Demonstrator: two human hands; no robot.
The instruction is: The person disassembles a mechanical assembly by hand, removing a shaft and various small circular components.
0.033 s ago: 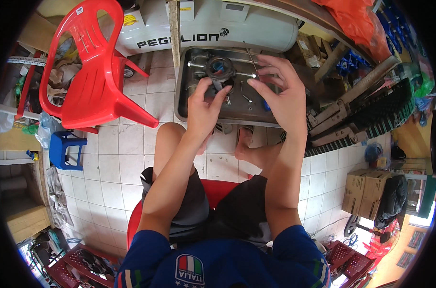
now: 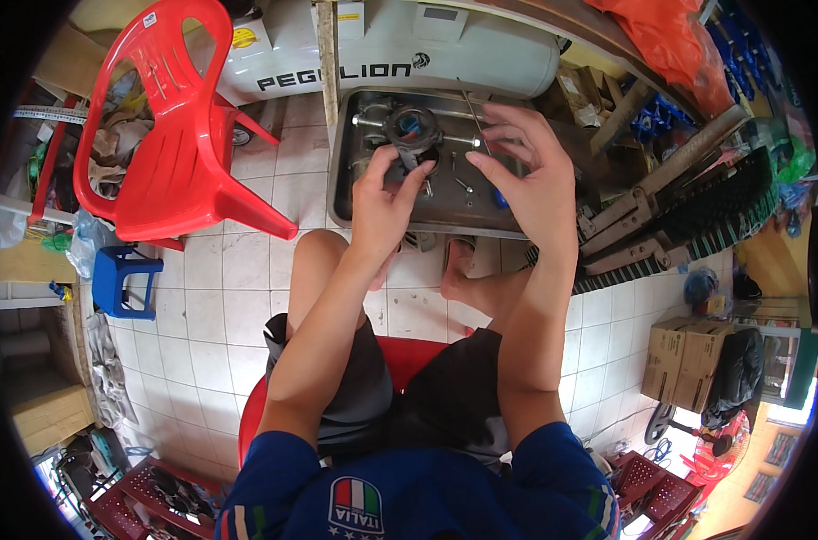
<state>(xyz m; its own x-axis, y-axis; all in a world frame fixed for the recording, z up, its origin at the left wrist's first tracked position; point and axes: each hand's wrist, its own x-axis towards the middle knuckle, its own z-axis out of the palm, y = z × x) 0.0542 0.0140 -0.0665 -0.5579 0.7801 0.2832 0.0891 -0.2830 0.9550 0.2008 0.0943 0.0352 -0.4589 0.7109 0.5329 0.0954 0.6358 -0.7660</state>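
My left hand (image 2: 381, 200) grips a dark, ring-shaped metal part (image 2: 409, 129) between thumb and fingers. Through its round opening something blue shows. In my right hand (image 2: 528, 162), a thin, dark metal rod (image 2: 471, 110) is pinched, slanting up and left toward the part but apart from it. Both hands are over the near half of a dark metal tray (image 2: 355, 205). Lying in the tray are a long bolt (image 2: 461, 140), a small bolt (image 2: 464, 186) and several other small parts. A blue item (image 2: 501, 198) is partly hidden by my right hand.
A light grey tank (image 2: 355, 54) lies behind the tray. At the left are a red plastic chair (image 2: 170, 144) and a blue stool (image 2: 125, 283). Dark panels with metal brackets (image 2: 643, 220) flank the tray's right side. Cardboard boxes (image 2: 683, 364) sit further right.
My right hand has shifted very slightly to the right. My left hand and the metal part stay where they were.
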